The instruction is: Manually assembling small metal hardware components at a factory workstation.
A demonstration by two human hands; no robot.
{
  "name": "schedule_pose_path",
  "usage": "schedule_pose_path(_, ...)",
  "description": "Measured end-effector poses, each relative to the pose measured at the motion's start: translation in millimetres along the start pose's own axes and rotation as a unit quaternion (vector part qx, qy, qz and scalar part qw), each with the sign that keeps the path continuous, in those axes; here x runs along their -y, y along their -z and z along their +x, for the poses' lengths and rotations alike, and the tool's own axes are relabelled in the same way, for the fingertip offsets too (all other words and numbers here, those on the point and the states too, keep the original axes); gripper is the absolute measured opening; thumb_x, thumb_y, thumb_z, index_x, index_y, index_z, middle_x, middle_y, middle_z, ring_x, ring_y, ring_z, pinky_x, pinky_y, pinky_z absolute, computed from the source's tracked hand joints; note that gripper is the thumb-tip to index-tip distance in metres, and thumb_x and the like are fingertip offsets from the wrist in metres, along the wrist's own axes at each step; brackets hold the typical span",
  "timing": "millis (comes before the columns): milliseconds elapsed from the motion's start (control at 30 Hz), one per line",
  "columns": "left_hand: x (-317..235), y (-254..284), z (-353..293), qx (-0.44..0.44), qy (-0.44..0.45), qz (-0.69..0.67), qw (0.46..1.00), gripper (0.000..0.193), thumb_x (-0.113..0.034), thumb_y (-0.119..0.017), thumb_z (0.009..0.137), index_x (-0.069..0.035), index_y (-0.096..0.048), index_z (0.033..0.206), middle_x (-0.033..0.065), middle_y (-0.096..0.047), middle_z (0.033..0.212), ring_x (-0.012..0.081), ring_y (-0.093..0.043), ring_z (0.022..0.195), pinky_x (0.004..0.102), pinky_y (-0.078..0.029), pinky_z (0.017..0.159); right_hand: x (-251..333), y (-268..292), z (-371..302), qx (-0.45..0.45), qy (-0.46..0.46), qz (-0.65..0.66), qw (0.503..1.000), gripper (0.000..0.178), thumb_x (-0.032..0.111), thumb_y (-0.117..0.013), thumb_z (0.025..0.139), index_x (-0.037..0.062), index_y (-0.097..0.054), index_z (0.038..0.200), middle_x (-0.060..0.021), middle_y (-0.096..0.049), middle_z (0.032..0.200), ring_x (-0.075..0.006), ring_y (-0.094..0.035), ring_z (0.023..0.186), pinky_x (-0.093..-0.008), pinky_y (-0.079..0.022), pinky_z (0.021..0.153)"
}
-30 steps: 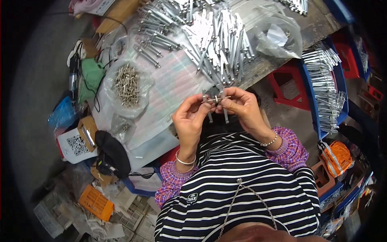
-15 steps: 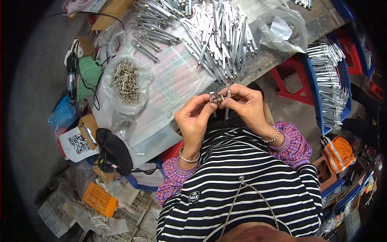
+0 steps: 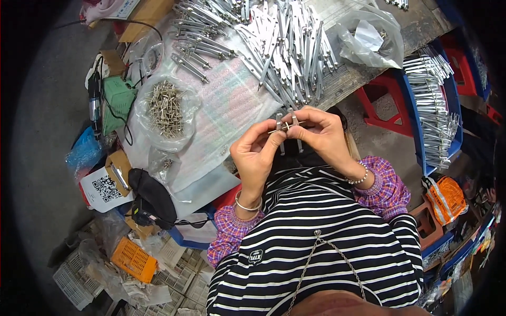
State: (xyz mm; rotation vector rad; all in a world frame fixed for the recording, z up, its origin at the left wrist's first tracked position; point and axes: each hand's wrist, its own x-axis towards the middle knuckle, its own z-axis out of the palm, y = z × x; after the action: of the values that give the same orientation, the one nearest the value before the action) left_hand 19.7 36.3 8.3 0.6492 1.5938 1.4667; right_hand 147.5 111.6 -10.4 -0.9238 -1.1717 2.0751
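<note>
My left hand (image 3: 252, 157) and my right hand (image 3: 328, 136) meet in front of my chest, near the table edge, fingertips pinched. My left fingers grip one slim silver metal bar (image 3: 279, 121); my right fingers grip a second metal bar (image 3: 294, 118), roughly parallel to it. A thin metal pin (image 3: 286, 127) lies crosswise between the two bars; my fingers partly hide where it meets them. Just beyond my hands, a large heap of long silver metal bars (image 3: 287, 50) covers the table. A clear plastic bag (image 3: 192, 113) full of metal pins (image 3: 166, 109) lies open to the left.
Assembled metal pieces (image 3: 203, 39) lie at the far left of the heap. A blue crate (image 3: 419, 124) of bars stands at right beside a red stool (image 3: 387, 105). At left are an electric screwdriver (image 3: 95, 100), a green box (image 3: 117, 102) and a black pouch (image 3: 150, 195).
Both hands stay together and have shifted only slightly. The two bars now stand more nearly side by side, with the pin between them. The whole view has moved a little.
</note>
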Motion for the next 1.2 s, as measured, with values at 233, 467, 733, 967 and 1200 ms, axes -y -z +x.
schedule_pose_path(233,-1,2,2,0.031,0.022,-0.067,0.997,0.022,0.006,-0.063,0.078,0.009,-0.058,0.099,0.01,-0.063,0.086,0.0136,-0.061,0.078,0.0234,-0.05,0.069,5,4,-3,-0.006,0.009,-0.019,1.0,0.019,-0.003,-0.064,0.077,-0.005,-0.062,0.096,-0.0063,-0.06,0.087,-0.011,-0.059,0.082,-0.0211,-0.048,0.071)
schedule_pose_path(467,-1,0,-2,0.022,0.013,-0.011,1.0,0.02,0.008,-0.062,0.077,0.008,-0.06,0.097,0.0095,-0.064,0.085,0.0122,-0.061,0.077,0.0223,-0.051,0.069,1,0,-7,-0.027,0.038,-0.083,0.996,0.019,-0.003,-0.066,0.074,-0.0073,-0.062,0.092,-0.0077,-0.06,0.08,-0.0119,-0.061,0.069,-0.0199,-0.049,0.059)
schedule_pose_path(733,-3,-1,-2,0.013,-0.005,0.046,0.999,0.021,0.007,-0.063,0.076,0.007,-0.061,0.098,0.0079,-0.064,0.085,0.0096,-0.06,0.072,0.0202,-0.049,0.065,-1,-1,-6,-0.022,0.064,-0.073,0.995,0.018,-0.003,-0.065,0.075,-0.0077,-0.062,0.092,-0.0088,-0.061,0.08,-0.0132,-0.062,0.067,-0.0206,-0.05,0.06)
schedule_pose_path(967,-6,-1,0,0.017,0.034,-0.024,0.999,0.021,0.006,-0.063,0.077,0.005,-0.06,0.098,0.0069,-0.063,0.086,0.011,-0.06,0.077,0.0208,-0.048,0.07,-8,-4,-6,-0.052,0.005,0.063,0.997,0.018,-0.002,-0.063,0.079,-0.0066,-0.061,0.095,-0.0092,-0.061,0.085,-0.0153,-0.062,0.073,-0.0241,-0.052,0.066)
schedule_pose_path(1200,2,1,0,0.002,0.006,-0.017,1.0,0.018,0.004,-0.064,0.077,0.005,-0.062,0.095,0.0049,-0.062,0.083,0.0099,-0.059,0.074,0.0201,-0.047,0.069,-10,-4,-5,-0.048,0.045,0.03,0.997,0.017,-0.003,-0.064,0.078,-0.0066,-0.061,0.094,-0.0088,-0.061,0.083,-0.0151,-0.062,0.073,-0.0238,-0.052,0.067)
